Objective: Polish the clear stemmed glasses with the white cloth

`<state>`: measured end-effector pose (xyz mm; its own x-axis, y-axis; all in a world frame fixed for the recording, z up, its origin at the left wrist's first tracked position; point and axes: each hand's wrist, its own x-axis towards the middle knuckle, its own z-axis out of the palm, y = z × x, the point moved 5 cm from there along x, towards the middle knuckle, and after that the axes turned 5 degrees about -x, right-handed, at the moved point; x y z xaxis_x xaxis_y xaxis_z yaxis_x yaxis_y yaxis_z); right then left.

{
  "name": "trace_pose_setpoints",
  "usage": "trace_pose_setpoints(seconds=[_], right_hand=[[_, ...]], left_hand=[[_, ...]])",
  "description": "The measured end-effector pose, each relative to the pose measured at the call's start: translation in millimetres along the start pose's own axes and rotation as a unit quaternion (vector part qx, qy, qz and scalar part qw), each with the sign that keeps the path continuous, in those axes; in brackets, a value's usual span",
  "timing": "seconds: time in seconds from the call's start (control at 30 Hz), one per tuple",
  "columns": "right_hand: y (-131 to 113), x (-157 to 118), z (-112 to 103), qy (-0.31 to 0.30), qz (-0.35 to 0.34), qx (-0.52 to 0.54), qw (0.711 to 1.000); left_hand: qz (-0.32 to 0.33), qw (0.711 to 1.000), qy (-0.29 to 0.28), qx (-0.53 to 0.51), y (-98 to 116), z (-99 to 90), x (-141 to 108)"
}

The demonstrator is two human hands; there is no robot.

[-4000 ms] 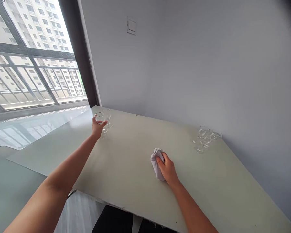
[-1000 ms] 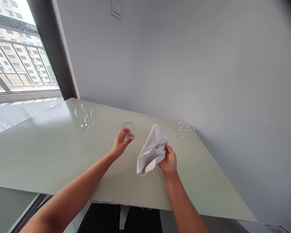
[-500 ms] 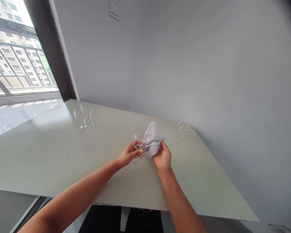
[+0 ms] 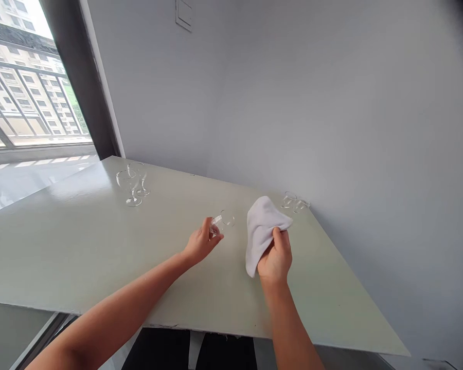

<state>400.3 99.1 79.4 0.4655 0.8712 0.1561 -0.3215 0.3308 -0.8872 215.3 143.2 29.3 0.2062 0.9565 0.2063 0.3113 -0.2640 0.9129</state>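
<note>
The left hand [image 4: 200,242] pinches a clear stemmed glass [image 4: 223,221], the right hand [image 4: 277,259] grips a white cloth [image 4: 261,231]; two glasses [image 4: 131,186] stand upper left, other glasses [image 4: 295,202] upper right, on the pale green worktop [image 4: 81,252].

Two clear stemmed glasses [image 4: 128,186] stand on the pale green worktop [image 4: 61,246] left of the left hand [image 4: 200,242]; more clear glasses [image 4: 294,202] sit beyond the right hand [image 4: 275,257], beside the pale grey wall [image 4: 370,128].

Glass: clear stemmed glass [image 4: 224,221], dry-looking, tipped on its side, rim pointing R, gripped by stem.
Cloth: white cloth [image 4: 263,232], soft, bunched at top, hanging in loose folds, held just R of glass.
</note>
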Motion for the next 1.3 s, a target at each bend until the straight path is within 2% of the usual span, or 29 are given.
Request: trace_pose_setpoints(seconds=[0.03,0.1,0.2,0.33,0.53,0.57,0.63,0.73,0.87,0.93,1.0,1.1,1.17,1.23,1.3], right_hand=[[-2.4,-8.1,5.8,-0.020,-0.016,-0.043,0.999],[1.8,-23.1,21.5,-0.100,-0.018,-0.146,0.984],[17.6,-38.4,40.2,-0.244,0.004,-0.256,0.935],[25.0,-36.3,43.2,-0.340,0.044,-0.270,0.900],[34.5,-28.2,38.9,-0.462,0.189,-0.230,0.835],[37.9,-28.5,38.1,-0.468,0.201,-0.222,0.831],[45.7,-28.3,35.5,-0.450,0.206,-0.206,0.844],[62.1,-28.4,30.1,-0.389,0.208,-0.173,0.881],[87.5,-24.7,21.0,-0.296,0.251,-0.088,0.917],[96.1,-20.2,15.9,-0.254,0.275,-0.037,0.927],[98.6,-16.1,11.8,-0.241,0.283,-0.008,0.928],[88.1,-13.7,7.8,-0.300,0.253,-0.051,0.918],[74.5,-15.2,4.6,-0.368,0.213,-0.128,0.896],[61.0,-18.5,0.4,-0.431,0.184,-0.200,0.860],[52.3,-21.9,-4.0,-0.475,0.178,-0.234,0.829]], left_hand=[[0.017,0.999,0.019,0.046,-0.5,-3.6,1.7],[0.064,0.990,0.035,0.117,0.3,-7.5,3.4],[0.129,0.973,0.047,0.186,1.7,-10.7,3.6],[0.188,0.954,0.038,0.229,3.4,-11.0,3.3],[0.249,0.929,0.019,0.272,10.9,-2.6,-0.8],[0.264,0.921,0.016,0.285,12.2,-0.4,-1.8],[0.286,0.904,0.017,0.317,13.4,3.3,-3.3],[0.300,0.881,0.018,0.365,12.3,7.6,-3.9],[0.315,0.859,0.035,0.402,12.0,10.7,-4.1],[0.328,0.850,0.051,0.408,14.2,11.0,-4.7],[0.338,0.848,0.052,0.406,16.6,11.0,-5.5],[0.330,0.861,0.020,0.386,17.3,9.5,-5.0],[0.301,0.885,-0.026,0.354,15.5,7.4,-3.1],[0.242,0.917,-0.110,0.298,11.8,6.8,-0.5],[0.158,0.932,-0.237,0.224,8.2,11.0,-1.2]])
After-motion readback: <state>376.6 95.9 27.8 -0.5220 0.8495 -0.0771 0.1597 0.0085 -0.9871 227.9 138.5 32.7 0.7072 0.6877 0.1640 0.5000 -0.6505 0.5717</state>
